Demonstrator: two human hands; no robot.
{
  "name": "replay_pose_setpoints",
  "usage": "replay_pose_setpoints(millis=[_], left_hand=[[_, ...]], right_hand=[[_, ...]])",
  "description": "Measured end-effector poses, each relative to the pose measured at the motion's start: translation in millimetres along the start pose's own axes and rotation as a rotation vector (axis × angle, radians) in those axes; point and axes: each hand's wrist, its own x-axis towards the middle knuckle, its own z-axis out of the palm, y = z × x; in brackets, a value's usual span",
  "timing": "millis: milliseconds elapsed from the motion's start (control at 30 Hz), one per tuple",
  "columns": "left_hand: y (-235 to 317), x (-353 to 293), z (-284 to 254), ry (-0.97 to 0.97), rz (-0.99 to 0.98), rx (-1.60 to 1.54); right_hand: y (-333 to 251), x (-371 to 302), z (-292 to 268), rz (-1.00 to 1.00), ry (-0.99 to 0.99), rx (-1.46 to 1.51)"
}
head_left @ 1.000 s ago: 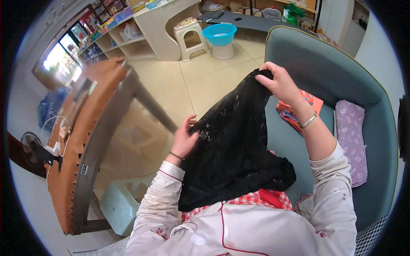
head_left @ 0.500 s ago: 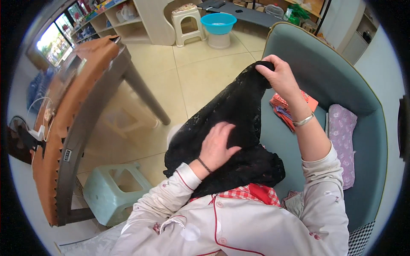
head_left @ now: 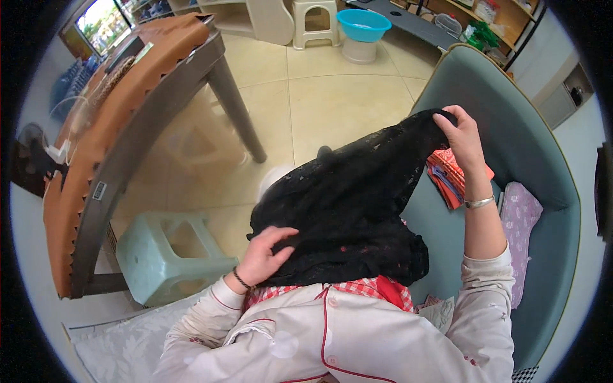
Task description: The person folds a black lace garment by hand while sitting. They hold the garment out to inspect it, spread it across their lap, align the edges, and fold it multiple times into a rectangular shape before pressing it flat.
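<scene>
A black lace garment [head_left: 332,198] lies spread over my lap, its far right end lifted. My right hand [head_left: 465,137] pinches that raised end between thumb and fingers, out over the sofa seat. At the garment's near left edge rests my left hand [head_left: 258,256], fingers apart and slightly bent, touching the cloth without gripping it. Red-and-white checked cloth [head_left: 281,293] shows below the garment. Beyond my right wrist, a folded orange-red cloth [head_left: 447,182] sits on the seat.
The grey-green sofa [head_left: 549,255] curves around my right, with a purple floral cloth bundle [head_left: 518,236] along its back. At left stand a pale green stool [head_left: 150,262] and a table with a brown cover [head_left: 153,54]. A blue basin [head_left: 364,27] stands farther off.
My right hand has drawn its end of the garment rightward, stretching the cloth wider. My left hand has slid left and nearer, from the garment's middle to its edge. The view has shifted.
</scene>
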Motion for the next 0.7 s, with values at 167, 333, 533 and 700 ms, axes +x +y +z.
replay_pose_setpoints(millis=[167,333,533,700], left_hand=[[-9.0,-5.7,-41.8,0.111,-0.056,-0.201],[-20.9,-12.4,-55.5,0.009,-0.303,-0.14],[-13.2,-12.4,-52.0,-0.188,-0.045,-0.04],[-35.5,-23.1,-53.4,-0.301,0.186,-0.067]], right_hand=[[11.0,-3.8,-4.1,0.073,-0.031,0.15],[17.7,0.7,1.9,0.032,-0.04,0.151],[24.2,5.8,-6.5,0.062,-0.059,0.173],[21.7,0.3,-4.4,0.052,-0.064,0.191]])
